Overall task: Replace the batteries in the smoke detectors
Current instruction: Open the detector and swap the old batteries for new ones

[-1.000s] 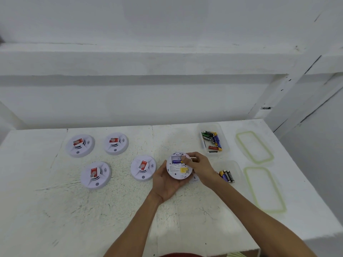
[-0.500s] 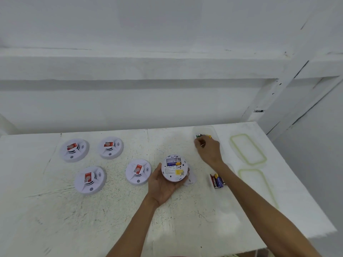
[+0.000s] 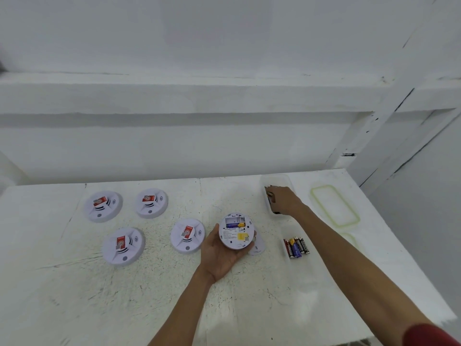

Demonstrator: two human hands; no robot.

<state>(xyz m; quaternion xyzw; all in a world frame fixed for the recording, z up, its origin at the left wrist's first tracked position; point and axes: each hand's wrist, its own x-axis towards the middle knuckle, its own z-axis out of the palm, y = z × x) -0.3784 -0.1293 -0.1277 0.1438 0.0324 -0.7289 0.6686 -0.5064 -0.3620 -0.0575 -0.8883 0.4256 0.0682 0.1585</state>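
My left hand (image 3: 219, 255) cradles a white smoke detector (image 3: 235, 231) turned underside up, its battery bay uncovered with a blue and yellow battery inside. My right hand (image 3: 283, 199) reaches into the far clear container (image 3: 275, 178), fingers down among the batteries there; whether it grips one is hidden. A small white cover (image 3: 258, 244) lies on the table just right of the held detector. A nearer clear container (image 3: 287, 228) holds several batteries (image 3: 296, 247).
Several white smoke detectors with red stickers lie face up on the white table (image 3: 149, 295): two at the back (image 3: 102, 206) (image 3: 151, 202), two nearer (image 3: 123, 245) (image 3: 187, 236). Two green-rimmed lids (image 3: 334, 204) rest at the right, near the table's edge.
My right hand left the held detector's battery bay and moved back and right into the far battery container. My left hand kept hold of the detector.
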